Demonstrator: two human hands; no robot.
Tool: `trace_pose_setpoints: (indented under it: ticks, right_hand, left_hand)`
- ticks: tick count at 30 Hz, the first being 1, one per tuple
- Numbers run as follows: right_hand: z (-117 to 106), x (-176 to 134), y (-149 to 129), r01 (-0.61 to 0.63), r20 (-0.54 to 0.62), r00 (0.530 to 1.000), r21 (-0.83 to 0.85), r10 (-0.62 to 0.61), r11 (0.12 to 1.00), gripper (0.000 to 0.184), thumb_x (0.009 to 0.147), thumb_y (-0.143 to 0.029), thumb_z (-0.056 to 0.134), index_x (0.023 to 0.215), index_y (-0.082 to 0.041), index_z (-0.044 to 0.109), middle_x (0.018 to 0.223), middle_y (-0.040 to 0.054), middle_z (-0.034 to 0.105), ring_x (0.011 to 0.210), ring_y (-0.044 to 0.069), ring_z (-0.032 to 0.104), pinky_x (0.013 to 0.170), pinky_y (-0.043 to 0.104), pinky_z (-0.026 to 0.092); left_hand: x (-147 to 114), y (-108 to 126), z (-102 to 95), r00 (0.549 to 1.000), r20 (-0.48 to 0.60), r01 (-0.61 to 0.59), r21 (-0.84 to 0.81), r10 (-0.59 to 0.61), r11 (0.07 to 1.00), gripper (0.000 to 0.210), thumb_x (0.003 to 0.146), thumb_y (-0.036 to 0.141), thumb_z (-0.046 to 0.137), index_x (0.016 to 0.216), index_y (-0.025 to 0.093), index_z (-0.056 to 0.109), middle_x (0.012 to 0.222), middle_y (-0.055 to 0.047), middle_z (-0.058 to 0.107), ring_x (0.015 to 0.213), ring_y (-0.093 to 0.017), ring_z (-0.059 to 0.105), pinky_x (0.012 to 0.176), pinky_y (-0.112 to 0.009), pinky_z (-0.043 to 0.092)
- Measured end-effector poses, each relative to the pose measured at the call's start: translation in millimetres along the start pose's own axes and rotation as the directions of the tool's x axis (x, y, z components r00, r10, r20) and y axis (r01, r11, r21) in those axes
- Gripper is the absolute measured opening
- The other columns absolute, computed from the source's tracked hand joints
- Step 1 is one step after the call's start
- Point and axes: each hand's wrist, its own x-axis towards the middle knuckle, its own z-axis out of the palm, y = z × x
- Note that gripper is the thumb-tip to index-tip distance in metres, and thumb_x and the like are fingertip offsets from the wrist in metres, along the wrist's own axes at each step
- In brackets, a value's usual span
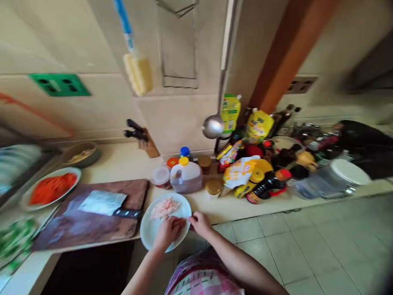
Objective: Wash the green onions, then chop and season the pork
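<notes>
A white plate [148, 236] with pale pink shredded meat [165, 208] on it juts over the counter's front edge. My left hand [170, 230] reaches over the plate, its fingers curled down beside the meat; what lies within them is hidden. At the plate's right rim, my right hand [200, 223] pinches the edge between thumb and fingers. To the left, a cleaver [104, 203] lies flat on a wet brown cutting board [84, 229].
Left of the board are a plate of shredded carrot [53, 188], sliced green vegetables [14, 244] and a bowl [95, 154]. Behind the meat stand jars and a jug [186, 177]; bottles and seasoning packets crowd the right. A ladle [213, 125] hangs above.
</notes>
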Motion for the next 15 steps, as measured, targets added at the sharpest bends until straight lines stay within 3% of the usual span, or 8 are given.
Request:
trace_pose_setpoints:
  ticks: [4,7,9,12,15]
  right_hand:
    - [-3.5,-10.4,3.1,-0.048,-0.131,0.99,0.096,0.06,0.994,0.017,0.076,-0.032,0.058,0.067,-0.018,0.06,0.062,-0.0024,0.06,0.062,0.011,0.053,0.057,0.019,0.037]
    - [-6.1,-38.7,22.3,-0.097,-0.177,0.975,0.216,0.136,0.972,0.021,0.079,-0.037,0.053,0.072,-0.019,0.06,0.057,-0.0041,0.056,0.053,0.009,0.054,0.051,0.019,0.038]
    - [-8.6,-66.1,44.7,-0.147,-0.203,0.956,0.294,0.212,0.944,0.024,0.078,-0.039,0.05,0.069,-0.019,0.057,0.051,-0.0052,0.052,0.045,0.009,0.052,0.045,0.018,0.037]
    - [-17.4,-114.3,86.6,-0.239,-0.267,0.894,0.395,0.36,0.887,0.029,0.072,-0.047,0.05,0.061,-0.02,0.049,0.047,-0.0046,0.049,0.038,0.011,0.05,0.036,0.02,0.033]
    - [-35.2,-160.9,131.6,-0.286,-0.359,0.797,0.485,0.486,0.826,0.033,0.066,-0.054,0.047,0.056,-0.022,0.044,0.046,-0.003,0.048,0.038,0.012,0.05,0.036,0.022,0.035]
  left_hand:
    - [7.5,-9.8,-4.7,0.999,0.042,-0.011,-0.028,0.012,1.0,0.034,0.077,0.038,0.046,0.101,0.017,0.058,0.081,-0.005,0.067,0.079,-0.023,0.063,0.072,-0.033,0.047]
    - [9.4,-15.0,-4.5,0.98,-0.012,-0.194,0.093,0.196,0.976,0.037,0.073,0.033,0.049,0.104,0.018,0.06,0.099,-0.009,0.063,0.093,-0.025,0.06,0.084,-0.037,0.046]
    - [13.4,-18.3,-3.0,0.955,0.036,-0.295,0.118,0.293,0.948,0.034,0.074,0.03,0.046,0.1,0.02,0.064,0.099,-0.008,0.064,0.093,-0.024,0.061,0.087,-0.038,0.045]
    - [22.9,-22.4,-3.4,0.943,0.087,-0.331,0.109,0.322,0.938,0.031,0.07,0.032,0.048,0.092,0.024,0.069,0.091,-0.005,0.068,0.089,-0.025,0.063,0.084,-0.038,0.049]
    - [27.1,-21.2,-9.4,0.935,-0.041,-0.339,0.199,0.353,0.92,0.025,0.057,0.028,0.061,0.079,0.036,0.07,0.09,0.002,0.07,0.097,-0.03,0.062,0.08,-0.039,0.051]
